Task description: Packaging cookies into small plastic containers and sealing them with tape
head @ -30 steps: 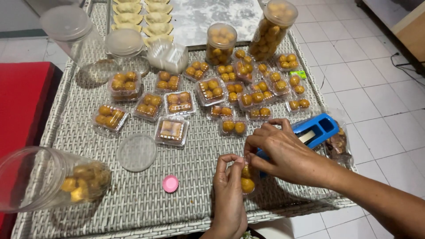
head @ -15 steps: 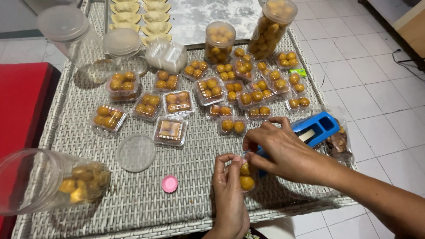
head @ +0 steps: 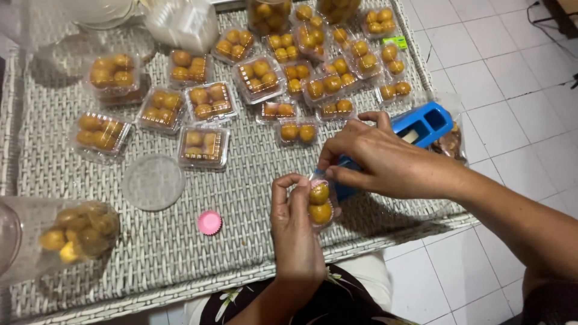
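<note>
My left hand (head: 295, 225) pinches the small clear pack (head: 321, 203) of two yellow cakes upright at six o'clock so my right hand (head: 376, 159), fingertips pinched narrow, can work its top edge

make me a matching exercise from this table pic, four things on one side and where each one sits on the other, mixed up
Things:
1. pink cap
2. blue tape dispenser
3. round clear lid
4. small pack of two yellow pastries

Places:
A. flat on the wicker table, just left of the pink cap and farther from the person
B. pinched between left hand and right hand
C. at the table's right edge, beyond the right hand
D. near the front edge, left of the left hand

Pairs: 1-D, 2-C, 3-A, 4-B
</note>
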